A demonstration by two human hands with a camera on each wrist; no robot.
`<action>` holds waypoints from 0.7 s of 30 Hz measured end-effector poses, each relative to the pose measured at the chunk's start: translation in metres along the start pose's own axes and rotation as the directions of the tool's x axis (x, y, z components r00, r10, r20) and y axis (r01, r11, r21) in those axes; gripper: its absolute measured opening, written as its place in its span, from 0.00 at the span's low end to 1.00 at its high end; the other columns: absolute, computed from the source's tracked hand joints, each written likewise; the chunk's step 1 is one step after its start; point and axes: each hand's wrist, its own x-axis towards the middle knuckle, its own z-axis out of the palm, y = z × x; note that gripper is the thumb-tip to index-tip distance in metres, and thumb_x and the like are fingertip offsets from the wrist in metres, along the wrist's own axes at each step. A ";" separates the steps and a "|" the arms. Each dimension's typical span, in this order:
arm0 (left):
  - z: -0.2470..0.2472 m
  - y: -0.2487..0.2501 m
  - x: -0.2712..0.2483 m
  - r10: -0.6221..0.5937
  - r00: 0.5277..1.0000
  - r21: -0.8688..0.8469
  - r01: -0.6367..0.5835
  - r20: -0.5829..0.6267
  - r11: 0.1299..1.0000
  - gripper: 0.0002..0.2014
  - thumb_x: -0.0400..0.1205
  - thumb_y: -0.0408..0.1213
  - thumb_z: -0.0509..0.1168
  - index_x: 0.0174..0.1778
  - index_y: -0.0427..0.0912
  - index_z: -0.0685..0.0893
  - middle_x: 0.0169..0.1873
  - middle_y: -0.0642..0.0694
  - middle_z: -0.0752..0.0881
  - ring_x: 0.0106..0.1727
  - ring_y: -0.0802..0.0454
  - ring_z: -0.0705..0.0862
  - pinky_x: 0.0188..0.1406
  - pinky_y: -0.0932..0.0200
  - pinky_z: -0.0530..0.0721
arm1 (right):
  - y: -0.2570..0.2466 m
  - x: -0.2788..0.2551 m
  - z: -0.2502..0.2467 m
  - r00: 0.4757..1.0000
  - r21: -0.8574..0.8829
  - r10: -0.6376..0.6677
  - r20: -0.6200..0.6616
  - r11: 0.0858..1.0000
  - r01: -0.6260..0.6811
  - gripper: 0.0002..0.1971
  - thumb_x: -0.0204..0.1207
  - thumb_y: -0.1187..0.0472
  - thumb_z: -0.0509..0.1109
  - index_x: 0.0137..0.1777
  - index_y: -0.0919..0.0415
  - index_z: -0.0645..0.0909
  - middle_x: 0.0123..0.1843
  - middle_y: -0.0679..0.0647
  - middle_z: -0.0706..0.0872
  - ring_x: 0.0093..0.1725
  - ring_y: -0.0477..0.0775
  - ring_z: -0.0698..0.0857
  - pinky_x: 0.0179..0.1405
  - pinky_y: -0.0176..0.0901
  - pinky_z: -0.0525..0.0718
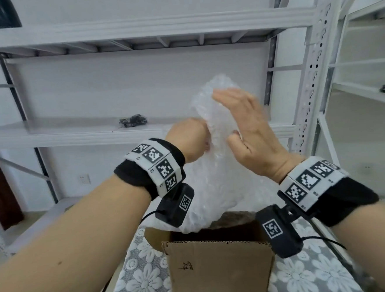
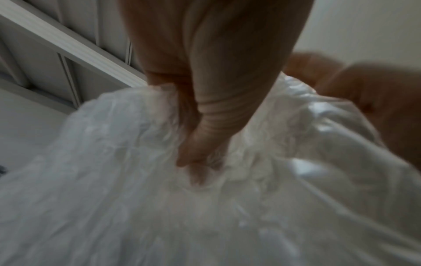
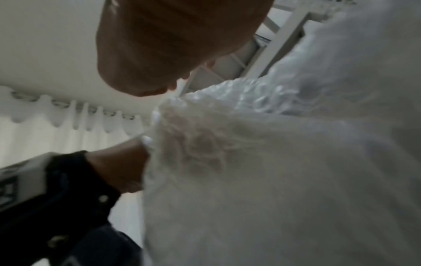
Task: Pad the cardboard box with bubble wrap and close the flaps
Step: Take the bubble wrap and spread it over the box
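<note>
Fingers (image 2: 193, 158): left hand (image 1: 186, 139) clutches bubble wrap (image 1: 212, 178); right hand (image 1: 247, 128) flat, extended. Risk I see: wrap snags cardboard box (image 1: 220, 267) rim, tipping it.

Counted in view: 1 cardboard box (image 1: 220, 264), top open, 1 near flap showing. 1 sheet of bubble wrap (image 1: 213, 167), bunched, one continuous piece as far as can be told. 2 hands: left hand (image 1: 187, 139), right hand (image 1: 247, 128). 2 marker wristbands, one per wrist. 2 wrist cameras, one under each band. 1 floral lace cloth (image 1: 142, 284) under the box. 2 white shelving racks: one ahead (image 1: 49, 135), one to the right (image 1: 365, 92). 1 small dark bundle (image 1: 133, 121) on the middle shelf.
</note>
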 end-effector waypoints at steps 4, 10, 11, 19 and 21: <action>0.001 0.006 -0.006 0.021 1.000 -0.043 -0.021 0.011 0.999 0.09 0.81 0.28 0.56 0.53 0.38 0.79 0.45 0.44 0.83 0.49 0.43 0.82 0.45 0.56 0.77 | -0.007 0.004 0.001 0.974 -0.288 -0.143 0.174 0.938 0.190 0.31 0.70 0.55 0.67 0.75 0.58 0.71 0.72 0.53 0.78 0.77 0.61 0.68 0.79 0.63 0.57; 0.003 -0.017 -0.014 0.100 0.966 -0.654 0.083 0.238 0.752 0.16 0.78 0.19 0.62 0.56 0.42 0.81 0.47 0.45 0.92 0.47 0.58 0.86 0.50 0.66 0.80 | 0.020 -0.017 -0.001 0.825 -0.636 0.439 0.357 0.761 -0.130 0.31 0.72 0.66 0.66 0.76 0.54 0.64 0.70 0.53 0.75 0.74 0.60 0.65 0.81 0.64 0.48; 0.004 -0.019 -0.016 0.124 0.959 -0.694 0.093 0.256 0.714 0.15 0.78 0.19 0.62 0.55 0.41 0.80 0.48 0.43 0.92 0.49 0.57 0.86 0.54 0.65 0.81 | 0.021 -0.017 -0.001 0.832 -0.603 0.428 0.353 0.784 -0.147 0.34 0.71 0.68 0.65 0.77 0.54 0.62 0.72 0.53 0.73 0.75 0.60 0.64 0.81 0.61 0.50; 0.007 -0.030 -0.024 0.183 0.960 -0.868 0.097 0.210 0.487 0.09 0.79 0.24 0.67 0.55 0.30 0.84 0.44 0.39 0.92 0.49 0.46 0.90 0.57 0.57 0.86 | 0.000 -0.002 0.001 0.828 0.130 0.418 0.373 0.860 -0.493 0.11 0.74 0.55 0.73 0.54 0.57 0.83 0.47 0.49 0.86 0.49 0.42 0.82 0.51 0.36 0.77; 0.009 -0.034 -0.027 0.148 0.969 -0.907 0.123 0.197 0.402 0.07 0.79 0.24 0.66 0.51 0.30 0.85 0.39 0.43 0.92 0.42 0.51 0.91 0.49 0.64 0.88 | 0.003 -0.001 -0.002 0.804 0.279 0.495 0.331 0.762 -0.584 0.04 0.75 0.59 0.73 0.39 0.57 0.84 0.32 0.47 0.82 0.30 0.37 0.77 0.35 0.28 0.74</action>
